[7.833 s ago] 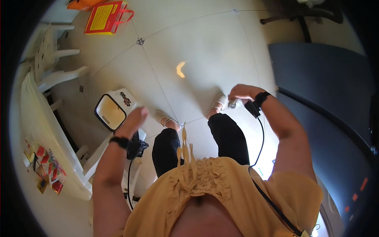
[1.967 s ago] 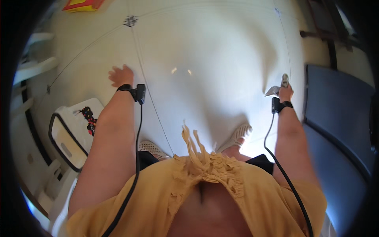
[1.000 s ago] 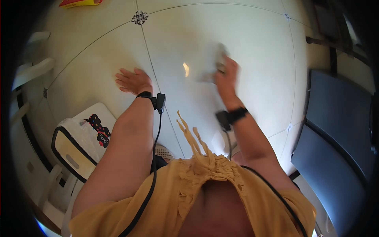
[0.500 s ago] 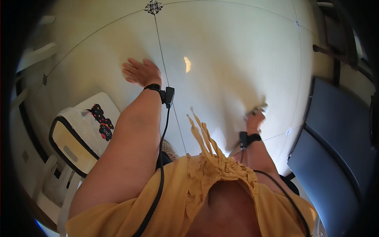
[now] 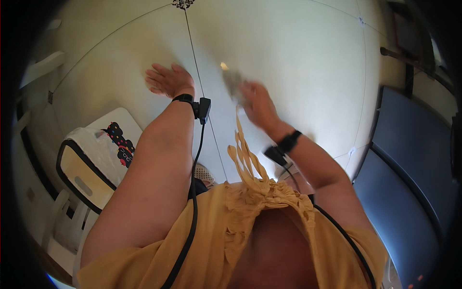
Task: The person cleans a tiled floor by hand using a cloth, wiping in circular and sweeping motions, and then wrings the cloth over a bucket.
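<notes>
1. Floor (image 5: 313,72): pale tile, extending beyond the chair (image 5: 131,120).
2. Panels (image 5: 404,164): dark blue, well right of the chair.
3. Left hand (image 5: 169,80): spread, nothing held; beyond the chair and to its right. Floor contact: cannot tell.
4. Right hand (image 5: 258,102): fingers closed on the cloth, farther right of the chair.
5. Cloth (image 5: 232,83): grey, blurred, beyond the chair and to its right. Presumably light, soft, not fragile; grip a bunched middle.
</notes>
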Available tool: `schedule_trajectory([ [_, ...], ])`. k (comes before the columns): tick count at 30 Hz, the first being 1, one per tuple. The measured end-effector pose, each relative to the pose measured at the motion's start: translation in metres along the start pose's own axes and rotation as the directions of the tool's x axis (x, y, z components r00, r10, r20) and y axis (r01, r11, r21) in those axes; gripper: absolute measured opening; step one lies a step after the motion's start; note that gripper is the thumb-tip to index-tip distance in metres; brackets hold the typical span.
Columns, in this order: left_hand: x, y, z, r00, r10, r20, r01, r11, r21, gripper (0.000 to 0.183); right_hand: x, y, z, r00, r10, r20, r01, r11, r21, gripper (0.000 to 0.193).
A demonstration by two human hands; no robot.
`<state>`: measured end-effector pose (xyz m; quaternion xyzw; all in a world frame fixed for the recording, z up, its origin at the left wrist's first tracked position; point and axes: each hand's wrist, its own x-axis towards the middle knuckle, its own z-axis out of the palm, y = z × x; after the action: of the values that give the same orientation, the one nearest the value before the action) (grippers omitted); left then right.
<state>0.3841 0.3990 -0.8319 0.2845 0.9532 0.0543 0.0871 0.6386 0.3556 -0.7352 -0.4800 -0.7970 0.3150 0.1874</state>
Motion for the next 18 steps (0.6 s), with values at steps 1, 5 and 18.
schedule_trajectory([
  [1,0.000,0.000,-0.001,1.000,-0.008,0.029,0.008,1.000,-0.012,0.070,-0.033,0.003,-0.011,0.973,-0.042,0.227,0.013,0.992,0.127,0.042],
  [5,-0.002,0.002,-0.006,0.999,-0.015,0.046,0.016,1.000,-0.023,0.070,-0.192,0.027,-0.031,0.562,-0.136,0.816,-0.164,0.948,0.271,0.024],
  [18,-0.003,0.007,-0.017,1.000,-0.006,0.027,0.007,1.000,-0.024,0.067,0.077,0.011,0.066,0.770,-0.522,0.366,0.599,0.789,-0.135,0.022],
])
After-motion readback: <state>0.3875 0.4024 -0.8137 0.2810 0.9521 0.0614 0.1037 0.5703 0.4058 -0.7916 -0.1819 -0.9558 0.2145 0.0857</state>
